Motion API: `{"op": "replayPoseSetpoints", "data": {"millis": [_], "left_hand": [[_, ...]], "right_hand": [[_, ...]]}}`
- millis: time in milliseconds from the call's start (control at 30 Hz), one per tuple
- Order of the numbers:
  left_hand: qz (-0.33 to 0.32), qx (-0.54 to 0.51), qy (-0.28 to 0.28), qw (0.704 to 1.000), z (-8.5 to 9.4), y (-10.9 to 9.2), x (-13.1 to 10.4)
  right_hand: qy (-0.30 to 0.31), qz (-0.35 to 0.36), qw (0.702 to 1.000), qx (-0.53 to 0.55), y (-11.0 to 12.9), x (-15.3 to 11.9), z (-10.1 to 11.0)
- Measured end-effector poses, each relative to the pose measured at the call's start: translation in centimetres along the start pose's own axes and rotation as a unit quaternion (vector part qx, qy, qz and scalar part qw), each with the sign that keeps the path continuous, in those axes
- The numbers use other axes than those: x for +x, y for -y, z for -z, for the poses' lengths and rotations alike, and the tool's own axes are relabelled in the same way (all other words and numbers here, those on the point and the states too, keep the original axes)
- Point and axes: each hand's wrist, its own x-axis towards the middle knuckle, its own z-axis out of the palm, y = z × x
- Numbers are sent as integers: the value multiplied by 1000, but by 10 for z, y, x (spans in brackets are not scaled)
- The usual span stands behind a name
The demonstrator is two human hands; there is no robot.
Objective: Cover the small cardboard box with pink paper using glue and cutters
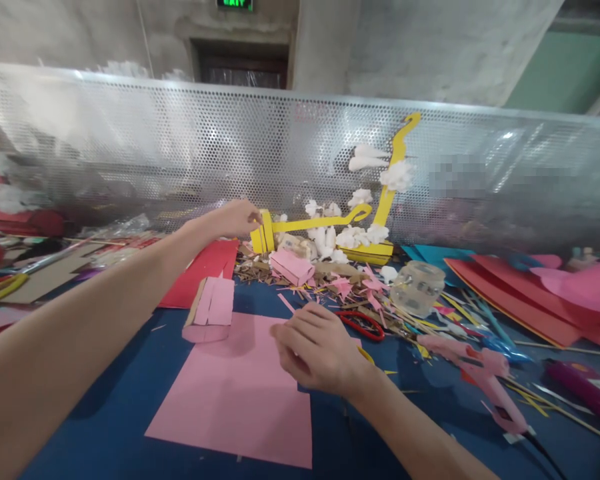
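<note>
My left hand reaches to the back of the table, its fingers closed at the edge of a yellow card piece with a long curled strip. Above the pink paper sheet, my right hand is curled; what its fingers hold, if anything, is hidden. A yellow loop, perhaps a scissors handle, shows behind that wrist. On the sheet's far left corner rests a pink-covered cardboard box shape. Red-handled scissors lie beyond my right hand.
A pink glue gun lies at right, near a clear tape roll. Behind the card scraps stands a yellow card form with white puffs. Red sheets lie at right. A perforated metal screen borders the back.
</note>
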Motion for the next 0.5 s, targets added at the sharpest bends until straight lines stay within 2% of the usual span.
{"op": "replayPoseSetpoints", "data": {"millis": [133, 233, 267, 300, 367, 433, 500], "left_hand": [[24, 8, -6, 1000, 6, -8, -6], [37, -50, 14, 998, 0, -26, -21], [53, -158, 44, 985, -6, -34, -29], [69, -269, 80, 957, -13, -43, -38], [71, -425, 108, 896, -31, -62, -56], [67, -502, 105, 856, -51, -78, -73], [68, -527, 79, 844, -65, -87, -86]], "right_hand": [[-87, -126, 985, 76, 1, -1, -2], [-135, -262, 944, 150, 0, -1, -6], [-143, -308, 924, 175, 0, -1, -8], [-146, -346, 904, 202, -1, 0, -9], [-139, -380, 871, 279, -1, 2, -13], [-103, -373, 837, 387, -1, 4, -15], [-65, -363, 795, 482, 1, 5, -17]]}}
